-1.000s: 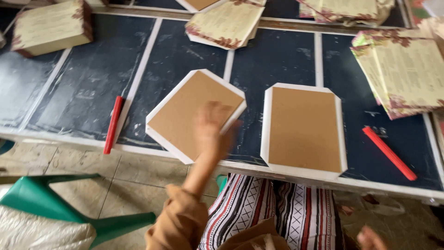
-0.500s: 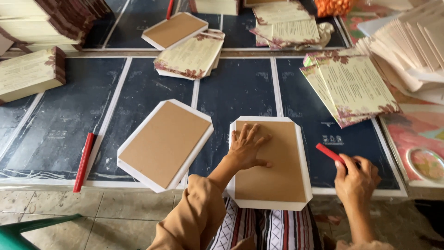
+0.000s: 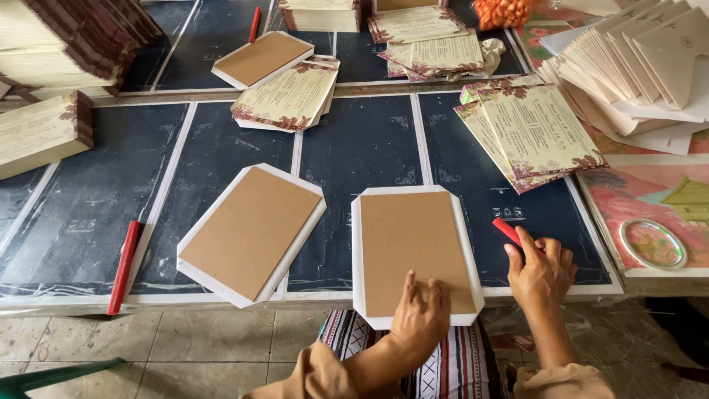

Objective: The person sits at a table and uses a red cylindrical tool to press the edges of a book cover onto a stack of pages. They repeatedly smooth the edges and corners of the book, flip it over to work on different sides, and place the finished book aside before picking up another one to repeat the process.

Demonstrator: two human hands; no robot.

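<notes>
A brown board [image 3: 413, 251] is laid on white paper with cut corners, at the near edge of the dark table [image 3: 369, 148]. Its long side runs away from the person (tipped a little to the left). A second brown board [image 3: 251, 233] is lying just to the left, turned more. Flowery printed cards [image 3: 535, 133] are stacked at the right. The left hand [image 3: 421, 318] is pressed flat on the board. A red stick [image 3: 509, 231] is gripped by the right hand [image 3: 543, 270].
</notes>
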